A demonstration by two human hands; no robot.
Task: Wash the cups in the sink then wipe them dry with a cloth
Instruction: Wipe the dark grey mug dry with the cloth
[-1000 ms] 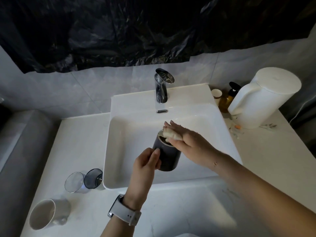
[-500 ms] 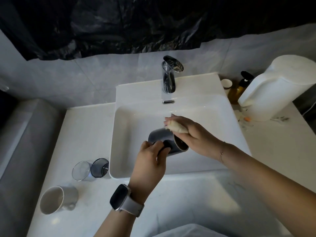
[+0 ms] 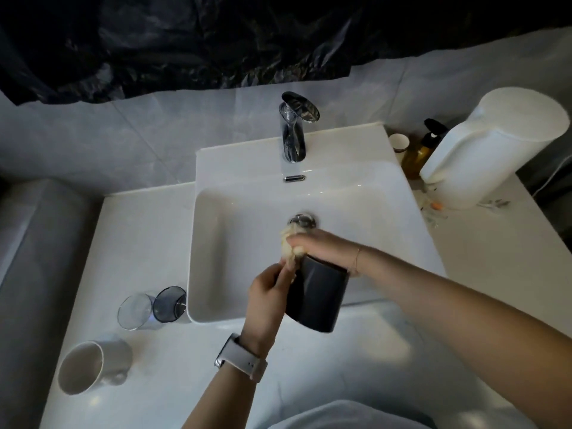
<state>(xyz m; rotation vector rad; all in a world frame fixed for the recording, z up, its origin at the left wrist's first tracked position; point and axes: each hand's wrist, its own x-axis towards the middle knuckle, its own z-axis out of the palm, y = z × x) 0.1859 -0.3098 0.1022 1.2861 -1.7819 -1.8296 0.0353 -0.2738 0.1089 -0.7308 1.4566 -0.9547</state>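
1. Nearest, the left hand (image 3: 269, 292) pinches the crumpled pale yellow cloth (image 3: 289, 249), probably steadying it.
2. The smooth, dark, cylindrical cup (image 3: 318, 297) hangs tilted over the sink's near rim.
3. The right hand (image 3: 322, 247) grips cloth against its mouth, likely wiping inside.
4. Beyond lies the glossy white rectangular sink (image 3: 247, 212).

Dark grey cup (image 3: 318, 297), pale yellow cloth (image 3: 289, 247), white sink (image 3: 247, 193), chrome tap (image 3: 294, 131).

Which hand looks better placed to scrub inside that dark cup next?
Probably the right hand: it grips the sponge at the dark cup's mouth. The left hand is beside the cup, fingertips at the sponge, likelier to steady it.
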